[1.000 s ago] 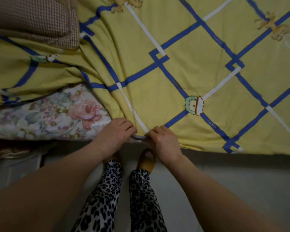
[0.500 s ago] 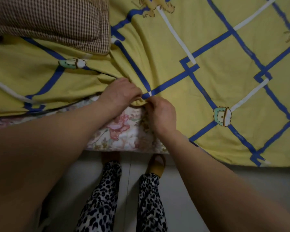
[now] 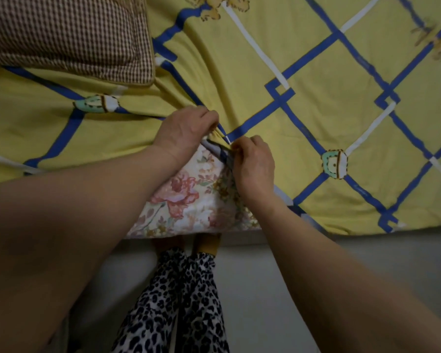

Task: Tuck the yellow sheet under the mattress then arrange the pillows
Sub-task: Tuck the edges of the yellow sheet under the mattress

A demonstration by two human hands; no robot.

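The yellow sheet (image 3: 303,118) with blue and white diamond lines covers the bed. Its near edge is lifted into a bunch at the middle, baring a floral mattress (image 3: 189,200) below. My left hand (image 3: 186,131) is closed on the bunched edge from the left. My right hand (image 3: 252,166) pinches the same fold from the right, a short way below the left hand. A brown checked pillow (image 3: 66,36) lies on the sheet at the top left, well above both hands.
The bed's near edge runs across the view above a pale floor (image 3: 316,263). My legs in leopard-print trousers (image 3: 178,301) stand right against the bed, with a yellow slipper (image 3: 209,244) showing under the mattress edge.
Both hands have pulled the sheet's edge up from the bed's near side onto the top, uncovering more floral mattress. The view has shifted left and closer, bringing the pillow further in.
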